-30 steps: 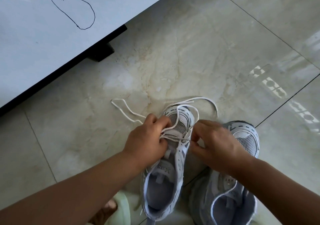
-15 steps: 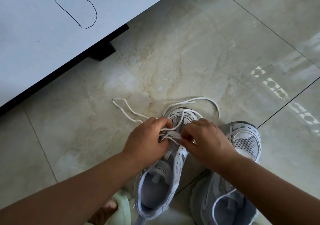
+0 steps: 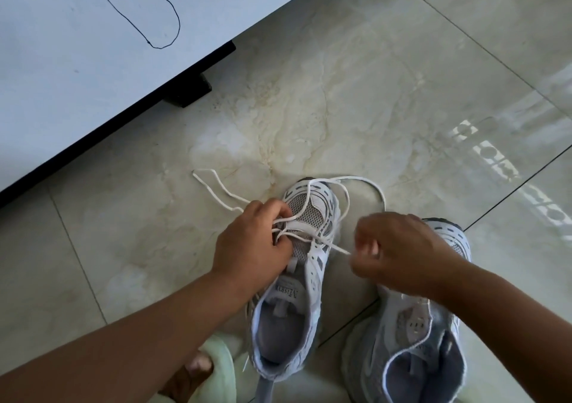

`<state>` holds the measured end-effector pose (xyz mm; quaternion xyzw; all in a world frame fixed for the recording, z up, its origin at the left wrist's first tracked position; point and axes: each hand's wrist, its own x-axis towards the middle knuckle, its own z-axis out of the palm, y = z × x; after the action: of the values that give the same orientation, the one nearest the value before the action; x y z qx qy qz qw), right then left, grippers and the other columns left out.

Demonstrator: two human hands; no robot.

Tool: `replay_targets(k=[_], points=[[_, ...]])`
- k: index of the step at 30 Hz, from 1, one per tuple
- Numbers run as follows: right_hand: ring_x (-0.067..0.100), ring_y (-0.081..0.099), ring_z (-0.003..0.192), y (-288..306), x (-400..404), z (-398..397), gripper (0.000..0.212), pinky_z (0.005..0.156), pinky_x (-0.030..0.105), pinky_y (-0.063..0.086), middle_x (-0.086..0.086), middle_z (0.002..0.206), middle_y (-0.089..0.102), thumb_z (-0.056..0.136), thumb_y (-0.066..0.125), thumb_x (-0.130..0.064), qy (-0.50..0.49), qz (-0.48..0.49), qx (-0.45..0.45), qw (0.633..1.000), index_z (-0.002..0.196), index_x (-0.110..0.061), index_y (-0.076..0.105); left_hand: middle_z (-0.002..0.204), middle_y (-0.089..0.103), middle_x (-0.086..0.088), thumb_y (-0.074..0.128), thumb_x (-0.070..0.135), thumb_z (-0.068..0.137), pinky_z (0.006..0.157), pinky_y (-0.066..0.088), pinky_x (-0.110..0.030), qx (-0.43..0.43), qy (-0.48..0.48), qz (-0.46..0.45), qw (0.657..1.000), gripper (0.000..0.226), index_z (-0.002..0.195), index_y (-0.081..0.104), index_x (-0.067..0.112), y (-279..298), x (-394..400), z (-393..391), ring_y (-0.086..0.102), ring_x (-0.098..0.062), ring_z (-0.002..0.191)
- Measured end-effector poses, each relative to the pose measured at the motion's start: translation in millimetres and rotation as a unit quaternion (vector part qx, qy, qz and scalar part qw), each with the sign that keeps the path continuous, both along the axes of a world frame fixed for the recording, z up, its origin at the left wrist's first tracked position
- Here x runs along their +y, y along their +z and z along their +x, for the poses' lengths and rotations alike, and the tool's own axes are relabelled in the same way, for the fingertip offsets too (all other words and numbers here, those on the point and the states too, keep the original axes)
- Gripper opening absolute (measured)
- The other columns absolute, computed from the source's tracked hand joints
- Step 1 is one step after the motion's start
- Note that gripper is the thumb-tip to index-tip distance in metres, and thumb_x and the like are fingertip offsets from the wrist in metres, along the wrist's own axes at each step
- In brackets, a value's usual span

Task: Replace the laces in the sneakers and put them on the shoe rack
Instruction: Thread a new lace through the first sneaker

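Observation:
Two white-and-grey sneakers stand on the tiled floor, toes pointing away from me. The left sneaker point(image 3: 309, 266) has a white lace point(image 3: 343, 193) threaded through its lowest eyelets, with loose ends looping past the toe and trailing off to the left. My left hand point(image 3: 253, 244) presses on that sneaker's left side and pinches the lace at the eyelets. My right hand point(image 3: 399, 251) is closed on a lace strand pulled taut to the right of the shoe. The right sneaker point(image 3: 411, 350) has no lace that I can see and is partly hidden under my right wrist.
A white cabinet point(image 3: 93, 62) with a black base and a pen scribble fills the upper left. A foot in a pale green slipper point(image 3: 201, 371) rests at the bottom, left of the sneakers. Glossy marble tiles point(image 3: 402, 93) spread beyond the shoes.
My right hand has drawn away from the left sneaker to the right, pulling a lace strand taut through an eyelet. My left hand stays on the shoe.

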<state>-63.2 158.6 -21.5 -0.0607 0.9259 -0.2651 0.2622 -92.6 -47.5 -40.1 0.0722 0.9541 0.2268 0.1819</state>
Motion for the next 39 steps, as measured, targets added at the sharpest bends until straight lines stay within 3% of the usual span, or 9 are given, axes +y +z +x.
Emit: replay_targets(k=[5,10,15,19,23,27,32,36,39], points=[[0.010,0.052,0.079,-12.8,-27.8,-6.6,0.023,0.072,0.027,0.040,-0.011,0.082,0.052,0.084,0.060,-0.041,-0.042,-0.037,0.068,0.996,0.092,-0.020,0.060,0.095,0.050,0.011,0.064,0.024,0.077,0.071,0.049,-0.033,-0.009,-0.002,0.012,1.000,0.030,0.104,0.055,0.032,0.2,0.2,-0.1,0.056,-0.016,0.084],[0.014,0.051,0.066,-26.3,-31.5,-1.1,0.004,0.060,0.028,0.041,-0.004,0.072,0.057,0.081,0.060,-0.014,-0.027,-0.086,0.116,0.989,0.078,-0.012,0.063,0.098,0.052,0.008,0.064,0.023,0.077,0.073,0.050,-0.035,-0.012,0.007,0.037,0.999,0.028,0.103,0.056,0.031,-2.7,-1.0,0.9,0.057,-0.016,0.084],[0.017,0.051,0.063,-26.4,-32.0,1.4,0.017,0.059,0.028,0.038,-0.005,0.066,0.056,0.074,0.049,-0.027,-0.017,-0.065,0.147,0.987,0.068,-0.014,0.059,0.100,0.051,0.008,0.063,0.024,0.079,0.074,0.047,-0.031,-0.005,0.014,0.039,0.999,0.029,0.105,0.055,0.031,-4.8,1.0,3.2,0.057,-0.016,0.087],[0.015,0.051,0.070,-24.1,-39.2,-8.0,0.011,0.069,0.028,0.036,-0.008,0.074,0.053,0.079,0.060,-0.026,-0.053,-0.063,0.114,0.990,0.074,-0.017,0.060,0.098,0.051,0.010,0.066,0.030,0.079,0.073,0.048,-0.030,-0.001,0.010,0.052,0.999,0.029,0.106,0.056,0.030,-6.1,-0.3,2.8,0.056,-0.013,0.085],[0.017,0.051,0.071,-19.4,-44.1,-13.1,0.008,0.068,0.026,0.032,-0.004,0.075,0.055,0.079,0.054,-0.022,-0.009,-0.043,0.115,0.992,0.071,-0.019,0.052,0.094,0.053,0.011,0.068,0.030,0.078,0.074,0.049,-0.030,0.000,0.012,0.069,0.998,0.026,0.102,0.058,0.030,-6.5,-1.9,1.1,0.057,-0.011,0.083],[0.005,0.043,0.057,-12.5,-24.5,-5.8,0.022,0.056,0.020,0.035,-0.008,0.063,0.048,0.076,0.057,-0.021,0.020,-0.078,0.007,0.997,0.061,-0.027,0.042,0.092,0.054,0.011,0.068,0.029,0.079,0.073,0.050,-0.032,-0.002,0.018,0.066,0.998,0.022,0.098,0.058,0.032,-5.8,-2.0,1.1,0.057,-0.011,0.079],[-0.003,0.049,0.057,2.4,5.7,1.4,0.023,0.057,0.013,0.038,-0.011,0.065,0.052,0.081,0.060,-0.018,0.098,-0.098,-0.175,0.975,0.064,-0.029,0.050,0.089,0.050,0.011,0.068,0.029,0.079,0.071,0.048,-0.029,0.011,0.029,0.051,0.998,0.024,0.102,0.059,0.032,-7.1,-3.3,1.4,0.054,-0.012,0.076],[-0.001,0.053,0.068,-1.8,-10.1,-0.2,0.009,0.062,0.019,0.043,-0.011,0.077,0.058,0.080,0.059,-0.034,-0.038,-0.151,-0.057,0.986,0.076,-0.026,0.058,0.088,0.048,0.013,0.070,0.032,0.077,0.069,0.045,-0.026,0.006,0.021,0.055,0.998,0.028,0.102,0.059,0.031,-6.3,-2.2,0.1,0.052,-0.009,0.075],[0.008,0.055,0.074,-8.3,-36.2,-3.6,0.031,0.068,0.027,0.048,-0.008,0.082,0.059,0.080,0.058,-0.051,-0.087,-0.082,0.003,0.993,0.084,-0.021,0.060,0.091,0.049,0.012,0.070,0.032,0.075,0.070,0.045,-0.026,0.000,0.018,0.055,0.998,0.031,0.103,0.058,0.030,-5.0,-1.2,0.0,0.052,-0.009,0.077]])
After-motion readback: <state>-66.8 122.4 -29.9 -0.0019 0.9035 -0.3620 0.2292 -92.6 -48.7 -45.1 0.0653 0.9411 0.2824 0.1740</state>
